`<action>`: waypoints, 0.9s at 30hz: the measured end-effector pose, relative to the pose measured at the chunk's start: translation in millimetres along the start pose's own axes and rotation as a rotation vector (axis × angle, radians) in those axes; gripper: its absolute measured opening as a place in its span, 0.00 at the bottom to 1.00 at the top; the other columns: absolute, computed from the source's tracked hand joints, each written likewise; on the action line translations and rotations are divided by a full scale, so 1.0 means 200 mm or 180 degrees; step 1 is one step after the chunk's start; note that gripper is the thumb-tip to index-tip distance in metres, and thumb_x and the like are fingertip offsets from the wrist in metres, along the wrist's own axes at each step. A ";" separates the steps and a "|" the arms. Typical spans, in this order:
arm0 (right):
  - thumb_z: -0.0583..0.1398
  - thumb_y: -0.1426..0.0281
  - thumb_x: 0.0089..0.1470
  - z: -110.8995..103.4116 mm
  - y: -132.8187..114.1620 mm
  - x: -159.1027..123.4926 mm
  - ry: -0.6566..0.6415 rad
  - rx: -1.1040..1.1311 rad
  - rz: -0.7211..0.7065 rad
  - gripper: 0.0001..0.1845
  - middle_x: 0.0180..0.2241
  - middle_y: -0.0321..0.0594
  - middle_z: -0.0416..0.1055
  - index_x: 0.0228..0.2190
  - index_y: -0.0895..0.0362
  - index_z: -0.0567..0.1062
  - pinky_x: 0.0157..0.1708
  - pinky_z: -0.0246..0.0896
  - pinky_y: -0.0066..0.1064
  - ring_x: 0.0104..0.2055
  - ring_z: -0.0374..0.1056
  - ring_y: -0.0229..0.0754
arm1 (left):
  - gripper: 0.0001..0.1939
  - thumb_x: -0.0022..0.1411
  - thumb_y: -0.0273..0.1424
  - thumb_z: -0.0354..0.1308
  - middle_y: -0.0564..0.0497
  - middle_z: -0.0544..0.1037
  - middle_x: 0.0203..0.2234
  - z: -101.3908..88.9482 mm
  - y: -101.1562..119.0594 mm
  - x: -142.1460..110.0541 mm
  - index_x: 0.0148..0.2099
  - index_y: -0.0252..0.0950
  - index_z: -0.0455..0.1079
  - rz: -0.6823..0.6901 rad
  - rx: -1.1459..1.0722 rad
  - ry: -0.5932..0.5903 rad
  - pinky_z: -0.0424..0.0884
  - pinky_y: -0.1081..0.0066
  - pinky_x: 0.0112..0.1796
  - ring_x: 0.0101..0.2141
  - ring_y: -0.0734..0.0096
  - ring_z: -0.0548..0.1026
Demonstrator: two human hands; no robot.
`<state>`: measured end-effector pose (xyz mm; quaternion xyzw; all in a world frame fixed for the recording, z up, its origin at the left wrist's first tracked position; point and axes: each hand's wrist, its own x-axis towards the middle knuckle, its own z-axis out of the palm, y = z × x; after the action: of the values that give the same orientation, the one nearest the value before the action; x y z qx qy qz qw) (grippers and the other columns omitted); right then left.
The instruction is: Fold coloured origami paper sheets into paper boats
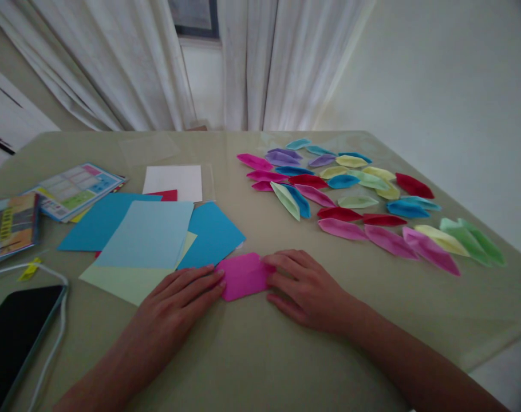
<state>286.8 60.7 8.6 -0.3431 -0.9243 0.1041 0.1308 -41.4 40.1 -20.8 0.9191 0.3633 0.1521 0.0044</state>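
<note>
A small folded piece of bright pink paper (245,277) lies on the table between my two hands. My left hand (183,300) holds its left edge, fingers close together and nearly straight, fingertips on the paper. At the right edge, the bent fingers of my right hand (306,289) grip the paper; its thumb is close to the near corner. Close behind my left hand are loose sheets: pale green paper (123,281), light blue paper (151,234) and darker blue paper (217,232), overlapping one another.
Several folded paper petals (342,229) in many colours spread over the right of the table (260,366). White paper (174,180), booklets (82,186), a phone (20,337) and a white cable (63,320) are on the left. Curtains (252,68) hang behind.
</note>
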 end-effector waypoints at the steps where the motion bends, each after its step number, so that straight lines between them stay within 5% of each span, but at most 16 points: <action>1: 0.62 0.64 0.68 0.00 0.00 0.00 -0.0013 -0.0024 -0.0078 0.09 0.56 0.48 0.76 0.45 0.57 0.77 0.58 0.62 0.45 0.57 0.69 0.52 | 0.25 0.75 0.21 0.49 0.50 0.79 0.61 0.01 0.01 0.02 0.67 0.45 0.70 0.0008 0.0021 -0.0052 0.72 0.57 0.58 0.61 0.60 0.75; 7: 0.59 0.72 0.69 0.06 -0.02 0.01 0.0359 -0.0600 -0.0316 0.05 0.37 0.42 0.80 0.42 0.57 0.77 0.42 0.62 0.38 0.38 0.72 0.45 | 0.23 0.71 0.19 0.49 0.42 0.77 0.62 0.02 0.12 0.22 0.64 0.35 0.71 -0.0082 0.0022 -0.0035 0.73 0.52 0.55 0.58 0.53 0.77; 11: 0.58 0.73 0.70 0.10 -0.04 0.01 0.0691 -0.0658 -0.0298 0.07 0.30 0.37 0.77 0.37 0.57 0.76 0.37 0.60 0.37 0.32 0.69 0.42 | 0.18 0.70 0.28 0.60 0.42 0.80 0.57 0.04 0.22 0.34 0.61 0.36 0.72 -0.0043 -0.0464 -0.0277 0.76 0.52 0.53 0.54 0.51 0.78; 18: 0.60 0.63 0.70 0.03 0.02 0.02 0.0235 -0.0276 -0.0375 0.13 0.46 0.46 0.80 0.48 0.59 0.76 0.49 0.65 0.40 0.49 0.73 0.47 | 0.11 0.72 0.22 0.57 0.43 0.83 0.52 0.13 0.13 0.35 0.54 0.35 0.75 0.0307 -0.0337 0.0112 0.76 0.52 0.54 0.51 0.53 0.80; 23: 0.61 0.60 0.70 0.00 0.06 0.03 -0.0047 -0.0246 -0.0582 0.15 0.47 0.47 0.81 0.48 0.58 0.77 0.51 0.65 0.40 0.50 0.72 0.47 | 0.13 0.73 0.24 0.57 0.42 0.83 0.51 0.11 0.10 0.35 0.57 0.36 0.73 0.0452 -0.0178 0.0129 0.79 0.53 0.51 0.50 0.53 0.81; 27: 0.58 0.62 0.73 0.04 0.07 0.03 0.0126 -0.0321 -0.0598 0.14 0.44 0.45 0.82 0.46 0.59 0.77 0.49 0.65 0.38 0.46 0.74 0.46 | 0.13 0.69 0.19 0.58 0.39 0.82 0.48 0.08 0.15 0.38 0.54 0.31 0.74 0.0653 0.0260 -0.0089 0.82 0.56 0.44 0.46 0.51 0.82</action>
<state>289.2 74.7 -2.2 -0.2630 -0.9537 0.0380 0.1408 34.8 70.3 -10.9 0.9529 0.2732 0.1239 -0.0436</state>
